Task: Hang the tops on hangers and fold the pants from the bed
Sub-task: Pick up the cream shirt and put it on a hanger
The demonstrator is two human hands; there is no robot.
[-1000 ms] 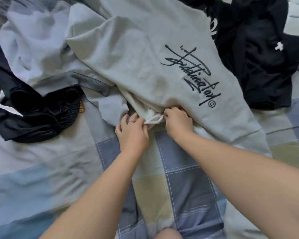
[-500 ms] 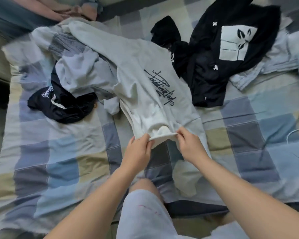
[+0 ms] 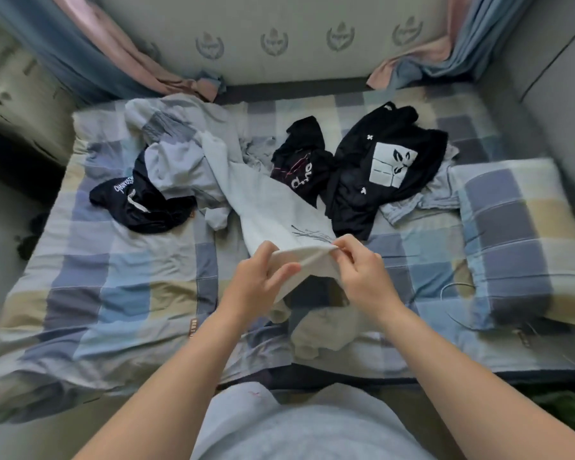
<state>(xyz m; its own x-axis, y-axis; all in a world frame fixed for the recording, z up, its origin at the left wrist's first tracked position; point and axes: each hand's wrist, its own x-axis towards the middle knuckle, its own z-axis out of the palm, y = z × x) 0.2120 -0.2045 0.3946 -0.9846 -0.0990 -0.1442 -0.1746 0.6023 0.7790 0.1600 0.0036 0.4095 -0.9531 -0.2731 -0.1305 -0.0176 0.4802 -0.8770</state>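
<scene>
I hold a light grey garment [image 3: 266,200] with dark script lettering by its hem, lifted off the checked bed [image 3: 120,277]. My left hand [image 3: 259,280] grips the hem's left side and my right hand [image 3: 362,277] pinches its right side. The rest of the garment trails back over the bed. A black top with a white square print [image 3: 385,171] lies at the right, another black garment [image 3: 302,164] beside it. Dark shorts with a white drawstring [image 3: 140,204] lie at the left, under a pale blue-grey garment [image 3: 170,161].
A checked pillow [image 3: 518,240] lies at the right, with a thin white cable [image 3: 452,287] next to it. A crumpled beige cloth [image 3: 326,333] sits near the bed's front edge. Curtains [image 3: 140,61] hang at both back corners against the wall.
Both hands have pulled the grey garment's hem toward me and lifted it off the bed. The view has drawn back and now takes in the whole bed.
</scene>
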